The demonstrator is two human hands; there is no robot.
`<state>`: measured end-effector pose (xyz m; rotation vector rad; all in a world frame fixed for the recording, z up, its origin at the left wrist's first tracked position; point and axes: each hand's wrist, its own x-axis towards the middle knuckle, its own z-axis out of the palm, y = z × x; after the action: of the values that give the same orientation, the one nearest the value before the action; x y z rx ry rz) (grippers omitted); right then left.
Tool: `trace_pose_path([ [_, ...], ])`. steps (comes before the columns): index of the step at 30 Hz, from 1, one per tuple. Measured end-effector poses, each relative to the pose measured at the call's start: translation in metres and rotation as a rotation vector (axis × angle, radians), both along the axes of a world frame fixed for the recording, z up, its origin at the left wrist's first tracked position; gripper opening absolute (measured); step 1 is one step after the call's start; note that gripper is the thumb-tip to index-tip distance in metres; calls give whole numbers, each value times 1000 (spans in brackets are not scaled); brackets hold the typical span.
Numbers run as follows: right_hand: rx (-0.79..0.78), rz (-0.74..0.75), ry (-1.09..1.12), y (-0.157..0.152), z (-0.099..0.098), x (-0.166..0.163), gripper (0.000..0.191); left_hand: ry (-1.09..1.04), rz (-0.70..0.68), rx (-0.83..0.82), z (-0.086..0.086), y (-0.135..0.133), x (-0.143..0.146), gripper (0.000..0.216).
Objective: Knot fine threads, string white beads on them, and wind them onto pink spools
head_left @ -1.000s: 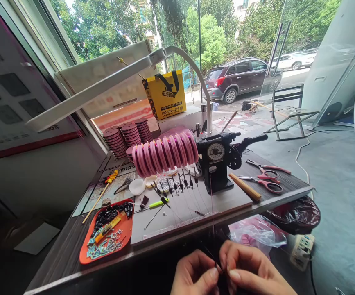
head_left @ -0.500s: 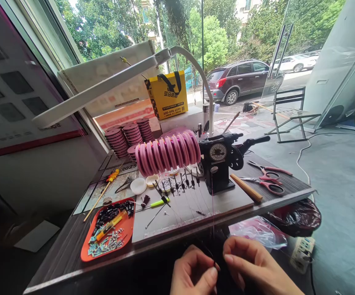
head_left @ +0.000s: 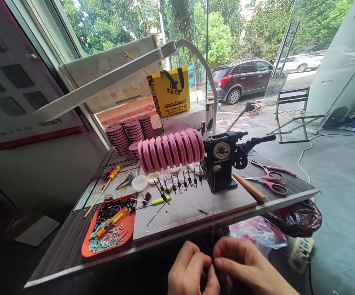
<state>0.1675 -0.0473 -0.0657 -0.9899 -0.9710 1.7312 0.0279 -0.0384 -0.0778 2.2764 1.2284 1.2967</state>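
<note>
A thin line (head_left: 213, 205) runs down from the black hand-cranked winding machine (head_left: 222, 164) past the table edge to my hands. In front of the table, my left hand (head_left: 192, 268) is closed, with thumb and fingers pinched at the line's lower end. Close against it, my right hand (head_left: 245, 260) pinches at the same spot. Any small part between the fingertips is hidden. On the machine's shaft sits a row of pink spools (head_left: 171, 150). Black float stoppers (head_left: 174, 188) with fine lines lie on the grey board (head_left: 235, 205).
An orange tray (head_left: 126, 239) holds black pieces and small metal parts. Scissors (head_left: 277, 186) and a wooden stick (head_left: 249, 187) lie at the right. Pink spools (head_left: 118, 139) are stacked behind, near a yellow bag (head_left: 172, 92). A white lamp arm (head_left: 103, 88) arches overhead.
My hands have come together: the right hand moved left until its fingertips meet the left hand's. The left hand has turned slightly. The view has shifted a little.
</note>
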Motion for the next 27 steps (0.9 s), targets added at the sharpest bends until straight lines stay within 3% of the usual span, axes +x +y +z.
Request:
trace_pose_path([
  [5, -3, -5, -11, 1, 1, -3, 43, 56, 38, 99, -1, 2, -1, 14],
  [27, 33, 188, -150, 18, 16, 8, 19, 65, 39, 31, 3, 1, -4, 15],
])
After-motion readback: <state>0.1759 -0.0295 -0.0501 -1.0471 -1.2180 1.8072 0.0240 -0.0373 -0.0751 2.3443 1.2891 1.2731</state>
